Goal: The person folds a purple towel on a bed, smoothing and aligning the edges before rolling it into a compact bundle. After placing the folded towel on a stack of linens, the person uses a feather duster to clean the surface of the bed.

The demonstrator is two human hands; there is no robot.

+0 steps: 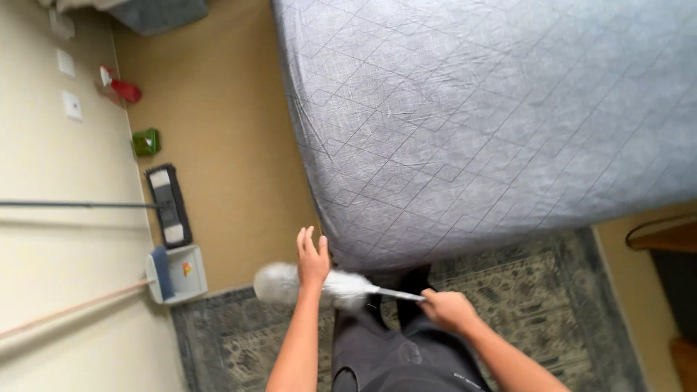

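Your right hand (446, 308) is closed around the thin handle of the fluffy white duster (312, 284), low in the view above your dark trousers (406, 356). Your left hand (312, 258) is open, fingers spread, and it lies across the duster head. It seems you are shaking or cleaning the fluff. Just beyond is the corner of the bed (494, 123) with its grey quilted cover, over the patterned rug (552, 305). Near the wall lie a flat mop (169, 205) and a dustpan (178, 274).
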